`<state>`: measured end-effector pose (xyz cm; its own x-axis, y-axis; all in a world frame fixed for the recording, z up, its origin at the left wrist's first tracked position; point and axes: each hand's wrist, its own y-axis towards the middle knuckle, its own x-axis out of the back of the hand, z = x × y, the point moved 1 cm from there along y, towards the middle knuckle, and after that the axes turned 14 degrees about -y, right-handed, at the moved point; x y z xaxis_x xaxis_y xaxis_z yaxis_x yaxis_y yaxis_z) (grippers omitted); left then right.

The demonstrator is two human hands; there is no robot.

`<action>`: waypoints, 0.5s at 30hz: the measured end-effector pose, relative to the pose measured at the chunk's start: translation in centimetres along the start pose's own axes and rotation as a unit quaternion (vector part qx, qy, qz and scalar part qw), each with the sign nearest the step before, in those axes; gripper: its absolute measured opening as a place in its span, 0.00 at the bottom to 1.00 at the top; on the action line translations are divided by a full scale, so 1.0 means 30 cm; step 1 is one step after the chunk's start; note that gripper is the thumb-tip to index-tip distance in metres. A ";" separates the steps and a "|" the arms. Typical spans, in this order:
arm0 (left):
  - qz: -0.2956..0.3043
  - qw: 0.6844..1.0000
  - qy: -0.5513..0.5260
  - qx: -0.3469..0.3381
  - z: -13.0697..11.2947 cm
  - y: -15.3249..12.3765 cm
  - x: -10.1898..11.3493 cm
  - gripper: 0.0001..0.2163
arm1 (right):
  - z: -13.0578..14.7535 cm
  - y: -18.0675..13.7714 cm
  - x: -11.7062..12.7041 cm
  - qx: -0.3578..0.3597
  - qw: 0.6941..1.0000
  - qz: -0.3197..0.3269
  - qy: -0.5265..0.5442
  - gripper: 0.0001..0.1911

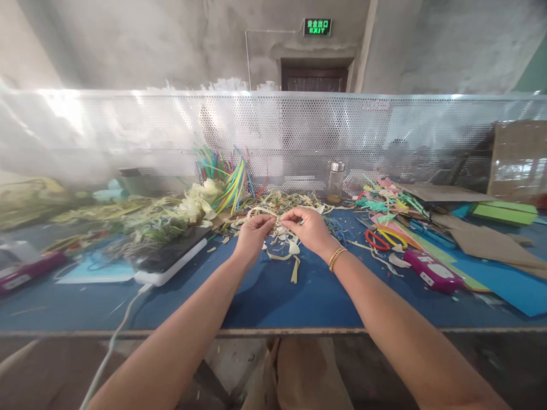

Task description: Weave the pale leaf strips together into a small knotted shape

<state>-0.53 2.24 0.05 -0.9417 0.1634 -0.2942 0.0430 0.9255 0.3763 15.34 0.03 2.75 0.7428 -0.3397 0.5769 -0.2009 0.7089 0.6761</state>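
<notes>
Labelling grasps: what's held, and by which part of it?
Apparently a pale strip, pinched by the left hand and right hand; which part, too small to tell.

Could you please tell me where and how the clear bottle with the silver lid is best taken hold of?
Probably around the middle of the clear bottle, below its silver lid, coming from the near side with the right hand: it stands upright, and the perforated metal panel rises behind it.
</notes>
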 end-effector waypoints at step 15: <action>0.124 0.992 -0.002 -0.008 -0.005 -0.019 -0.023 0.15 | -0.018 0.000 -0.022 -0.076 0.996 -0.013 0.037 0.07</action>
<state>0.05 1.53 0.18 -0.9020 0.3858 -0.1938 0.2673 0.8515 0.4511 15.21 0.60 2.12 0.7930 -0.3161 0.5208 -0.0863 0.7879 0.6097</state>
